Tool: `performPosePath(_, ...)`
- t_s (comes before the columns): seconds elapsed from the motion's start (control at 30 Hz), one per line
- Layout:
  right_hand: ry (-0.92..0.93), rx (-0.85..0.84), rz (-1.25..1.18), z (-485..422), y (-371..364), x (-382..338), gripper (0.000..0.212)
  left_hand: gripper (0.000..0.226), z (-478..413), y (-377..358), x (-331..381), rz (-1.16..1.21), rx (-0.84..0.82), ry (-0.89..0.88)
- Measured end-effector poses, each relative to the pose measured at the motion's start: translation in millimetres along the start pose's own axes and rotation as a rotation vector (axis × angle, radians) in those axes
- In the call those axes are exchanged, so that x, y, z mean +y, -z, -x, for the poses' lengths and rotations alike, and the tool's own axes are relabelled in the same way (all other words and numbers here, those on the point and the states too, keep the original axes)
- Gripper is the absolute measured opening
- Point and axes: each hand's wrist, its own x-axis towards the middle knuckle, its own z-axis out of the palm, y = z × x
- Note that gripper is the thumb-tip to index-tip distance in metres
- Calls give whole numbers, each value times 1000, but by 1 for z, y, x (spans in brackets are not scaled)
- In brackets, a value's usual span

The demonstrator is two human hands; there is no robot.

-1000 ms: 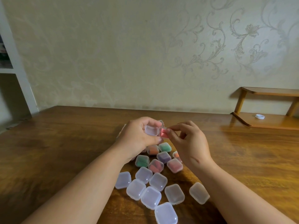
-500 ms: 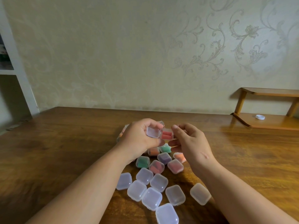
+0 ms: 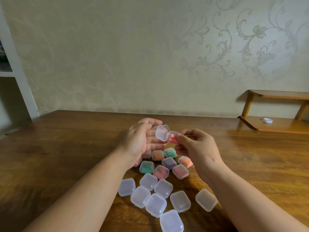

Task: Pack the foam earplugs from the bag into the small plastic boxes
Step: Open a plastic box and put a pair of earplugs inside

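From the head view, both hands are raised over the wooden counter, meeting at a small clear box whose hinged lid stands open. The right hand pinches the box's base between thumb and fingertips; pink earplugs show through the plastic inside it. The left hand is spread and relaxed, palm turned toward the lid with its fingers just behind it; whether they touch the lid cannot be told.

Below the hands, a cluster of closed filled boxes lies on the counter, showing green, orange, purple and pink contents. Nearer the person, a group of closed empty boxes lies close together, some touching.

At the far right a small wooden shelf sits on the counter by the wall, with a white cap on its lower board.
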Motion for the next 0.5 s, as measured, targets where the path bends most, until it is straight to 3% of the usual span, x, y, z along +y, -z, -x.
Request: performPosePath(0.5,10,4,12,1,-3,0,8,26,-2,2,-8,-89,-88,15)
